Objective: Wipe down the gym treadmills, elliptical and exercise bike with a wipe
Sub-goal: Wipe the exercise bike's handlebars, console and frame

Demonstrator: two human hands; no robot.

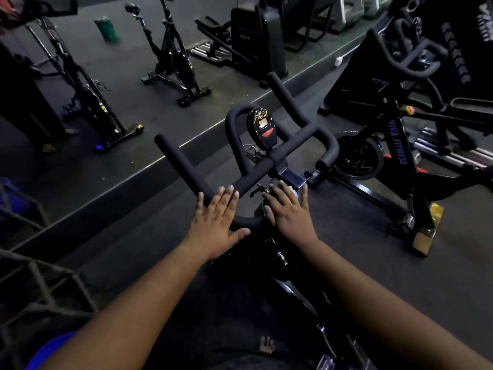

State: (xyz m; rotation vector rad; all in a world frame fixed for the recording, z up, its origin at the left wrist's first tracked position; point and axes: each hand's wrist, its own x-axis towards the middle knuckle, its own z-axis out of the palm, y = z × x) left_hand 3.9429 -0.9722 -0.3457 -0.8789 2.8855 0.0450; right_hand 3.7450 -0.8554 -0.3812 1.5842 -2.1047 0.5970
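**Two flat hands on the bike's handlebar**

Two bare hands lie low in the middle of the frame, on the near bend of a black handlebar (pixel 256 166). The left hand (pixel 217 222) lies flat on the bar with its fingers straight and close together, pointing up the frame. Its thumb sticks out to the right, along the curved bar. It holds nothing. The right hand (pixel 289 212) is just beside it, a little to the right. Its fingers are spread and nearly straight. They rest over the middle of the exercise bike (pixel 280 260), where a small shiny part shows under the fingertips. I cannot tell if a wipe is under that hand.

Both arms reach in from the bottom of the frame, long and straight.

A little screen (pixel 263 129) with a red button sits in the handlebar's loop, above the hands. Another bike (pixel 394 156) stands on the right side of the frame. Two more bikes show in a mirror (pixel 112 84) in the upper left, near a green bin (pixel 106 28).
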